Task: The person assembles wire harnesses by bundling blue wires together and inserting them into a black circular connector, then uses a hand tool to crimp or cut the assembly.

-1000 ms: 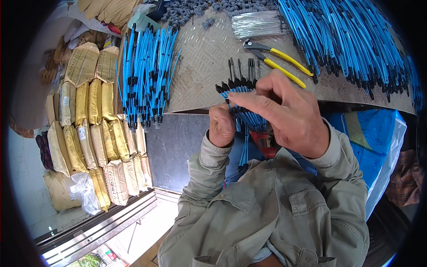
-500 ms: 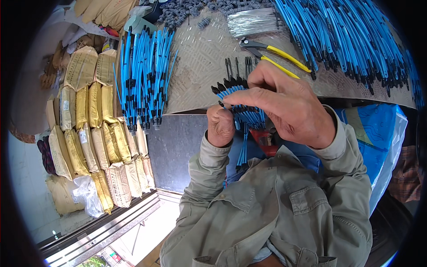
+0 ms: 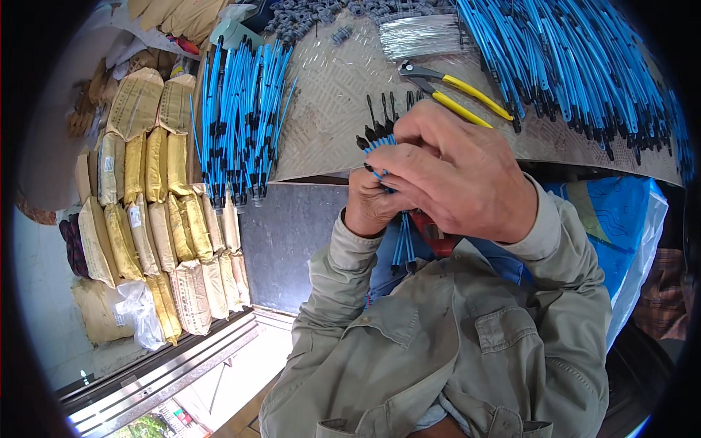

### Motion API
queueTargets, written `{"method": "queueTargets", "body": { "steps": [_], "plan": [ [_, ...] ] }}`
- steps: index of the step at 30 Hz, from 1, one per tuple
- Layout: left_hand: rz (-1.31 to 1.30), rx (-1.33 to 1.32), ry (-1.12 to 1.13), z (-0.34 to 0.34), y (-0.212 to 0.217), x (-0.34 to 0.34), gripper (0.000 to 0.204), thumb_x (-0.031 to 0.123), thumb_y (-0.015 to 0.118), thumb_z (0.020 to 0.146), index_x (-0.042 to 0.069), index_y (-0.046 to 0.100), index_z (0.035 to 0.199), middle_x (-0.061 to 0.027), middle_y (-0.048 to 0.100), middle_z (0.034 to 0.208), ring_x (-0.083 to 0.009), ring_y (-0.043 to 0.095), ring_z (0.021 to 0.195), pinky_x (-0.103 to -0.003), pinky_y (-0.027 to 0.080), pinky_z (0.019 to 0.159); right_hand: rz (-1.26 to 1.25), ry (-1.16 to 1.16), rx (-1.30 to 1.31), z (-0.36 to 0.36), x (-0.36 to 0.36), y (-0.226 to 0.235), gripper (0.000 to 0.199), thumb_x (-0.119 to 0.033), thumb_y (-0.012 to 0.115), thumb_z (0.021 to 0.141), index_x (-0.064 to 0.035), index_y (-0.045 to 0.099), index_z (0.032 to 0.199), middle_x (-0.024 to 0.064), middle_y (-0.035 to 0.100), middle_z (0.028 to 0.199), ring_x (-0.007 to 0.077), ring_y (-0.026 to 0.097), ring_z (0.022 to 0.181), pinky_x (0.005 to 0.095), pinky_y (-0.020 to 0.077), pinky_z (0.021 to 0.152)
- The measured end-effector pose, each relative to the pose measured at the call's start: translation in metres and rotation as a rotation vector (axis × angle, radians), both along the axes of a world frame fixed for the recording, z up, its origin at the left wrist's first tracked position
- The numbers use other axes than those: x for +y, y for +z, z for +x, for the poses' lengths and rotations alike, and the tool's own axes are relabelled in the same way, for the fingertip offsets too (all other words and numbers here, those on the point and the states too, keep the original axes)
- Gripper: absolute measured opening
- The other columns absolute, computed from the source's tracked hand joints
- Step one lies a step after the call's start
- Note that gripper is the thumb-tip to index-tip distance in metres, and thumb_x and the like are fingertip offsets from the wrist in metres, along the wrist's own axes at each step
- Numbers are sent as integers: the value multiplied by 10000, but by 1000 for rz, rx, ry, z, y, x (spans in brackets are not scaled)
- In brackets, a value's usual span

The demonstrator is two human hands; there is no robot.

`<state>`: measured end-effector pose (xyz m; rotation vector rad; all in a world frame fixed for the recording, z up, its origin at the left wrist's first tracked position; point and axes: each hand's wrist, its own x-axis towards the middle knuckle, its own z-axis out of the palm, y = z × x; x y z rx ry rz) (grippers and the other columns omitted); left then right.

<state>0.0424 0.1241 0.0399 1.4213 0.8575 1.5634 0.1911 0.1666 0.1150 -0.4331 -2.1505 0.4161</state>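
In front of my chest, just off the table's front edge, my left hand (image 3: 366,206) is wrapped round a bundle of thin blue rods with black ends (image 3: 404,244). Their upper black tips fan out above the fist, and the blue lower ends hang below it. Over the bundle from the right comes my right hand (image 3: 471,179), fingers curled and thumb pressed against the rods near their tops. Its fingertips are partly hidden, so whether it pinches one rod or several does not show. A pair of yellow-handled cutting pliers (image 3: 467,93) lies on the table just beyond it.
On the patterned tabletop (image 3: 328,109) lie a large heap of blue rods (image 3: 569,73) at right, another pile (image 3: 244,120) at left, clear thin wires (image 3: 423,36) and small grey parts (image 3: 314,16). Brown and yellow packets (image 3: 157,168) line the left; a blue bag (image 3: 613,226) hangs at right.
My right hand has shifted slightly left and down, closing over the bundle and covering more of the rods. The left hand has turned a little and moved slightly right.
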Motion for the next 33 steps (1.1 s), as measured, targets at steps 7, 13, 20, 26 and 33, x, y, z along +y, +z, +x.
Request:
{"method": "queueTargets", "body": {
  "steps": [7, 13, 20, 26, 33],
  "plan": [
    [-421, 406, -142, -17, 1, -7, 180, 25, 715, 741, 20, 654, 909, -49, 658, 908, -112, 598, 877, -274, 483, 761, 74, -49, 122, -12, 6, -5, 240, -44, 673, 672, -39, 613, 904, 91, 519, 795, 211, 534, 647, 289, 438, 549],
    [-294, -8, -144, -5, 10, -8, 174, 12, 671, 769, -12, 648, 941, -84, 667, 920, -140, 612, 875, -288, 483, 800, -529, 7, 252, 17, 36, -38, 303, -140, 629, 747, -77, 605, 1042, 113, 578, 1018, 255, 586, 883, 323, 471, 797],
    [-450, -107, -241, -5, -2, -18, 208, -3, 637, 798, -14, 645, 1005, -80, 667, 953, -130, 608, 899, -278, 473, 835, 126, 206, -585, -6, 64, -95, 466, -220, 532, 823, -200, 470, 1284, 32, 343, 1418, 218, 349, 1288, 414, 219, 1075],
    [-400, -116, -189, -8, 15, -12, 198, 21, 629, 801, -48, 638, 987, -131, 661, 957, -169, 622, 887, -307, 484, 832, -63, 59, -242, -14, 111, -86, 344, -204, 550, 816, -180, 573, 1159, 72, 498, 1268, 235, 445, 1193, 405, 314, 1013],
    [-377, -9, -228, -13, 16, -3, 196, 20, 620, 808, -54, 638, 988, -137, 661, 959, -168, 625, 885, -302, 489, 824, 158, -635, -627, -10, 182, -62, 60, -176, 596, 767, -126, 627, 779, 42, 609, 856, 249, 579, 819, 378, 449, 728]
  ]
}}
